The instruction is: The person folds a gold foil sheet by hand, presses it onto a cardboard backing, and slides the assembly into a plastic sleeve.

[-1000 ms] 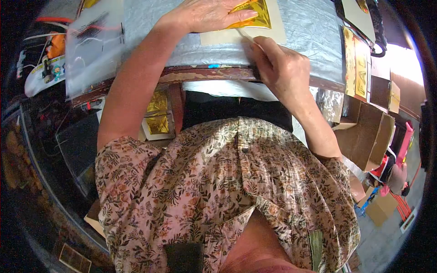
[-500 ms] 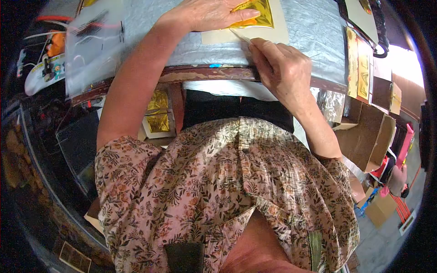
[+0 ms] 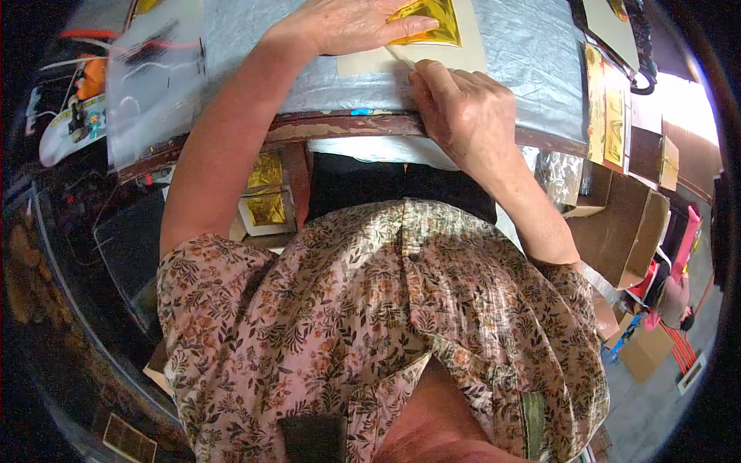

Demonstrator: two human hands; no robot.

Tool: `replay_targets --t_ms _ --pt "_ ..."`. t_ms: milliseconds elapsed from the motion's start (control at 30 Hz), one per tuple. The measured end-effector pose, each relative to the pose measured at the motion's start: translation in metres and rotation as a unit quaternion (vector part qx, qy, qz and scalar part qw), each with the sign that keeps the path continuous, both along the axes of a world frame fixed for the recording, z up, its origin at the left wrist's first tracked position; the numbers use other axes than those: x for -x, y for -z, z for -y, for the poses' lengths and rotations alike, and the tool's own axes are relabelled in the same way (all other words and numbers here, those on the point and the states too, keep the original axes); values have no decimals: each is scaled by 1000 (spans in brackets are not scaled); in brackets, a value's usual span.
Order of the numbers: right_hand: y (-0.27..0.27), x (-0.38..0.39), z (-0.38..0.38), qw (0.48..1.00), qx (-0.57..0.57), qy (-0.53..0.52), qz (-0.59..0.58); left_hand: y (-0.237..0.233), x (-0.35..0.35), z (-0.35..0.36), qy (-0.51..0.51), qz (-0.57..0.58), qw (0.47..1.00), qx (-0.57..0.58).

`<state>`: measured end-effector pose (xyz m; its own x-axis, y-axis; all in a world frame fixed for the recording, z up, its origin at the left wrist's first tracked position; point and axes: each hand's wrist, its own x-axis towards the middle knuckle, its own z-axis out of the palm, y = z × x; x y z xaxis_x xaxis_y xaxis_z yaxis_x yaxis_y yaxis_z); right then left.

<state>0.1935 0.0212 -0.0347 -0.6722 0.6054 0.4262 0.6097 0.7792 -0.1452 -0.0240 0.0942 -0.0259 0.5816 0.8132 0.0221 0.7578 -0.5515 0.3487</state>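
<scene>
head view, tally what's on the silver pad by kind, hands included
gold foil sheet: 1, pressed flat by the left hand
beige card: 1, under the foil
thin stick: 1, pinched in the right hand
hands: 2
total: 5

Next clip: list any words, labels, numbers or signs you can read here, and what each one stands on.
No text can be read in this view.
On the clear plastic bag: dark print, too blurred to read.
On the white packet with coloured pictures: print too small to read.
On the gold foil sheet under the left hand, the cream paper card and the thin pale strip pinched by the right hand: no lettering shows.
</scene>
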Motion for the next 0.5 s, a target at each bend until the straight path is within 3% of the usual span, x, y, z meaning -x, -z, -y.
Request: replay_targets --t_ms 500 --pt "2 1 -6 999 34 11 -27 5 -1 -2 11 12 1000 -14"
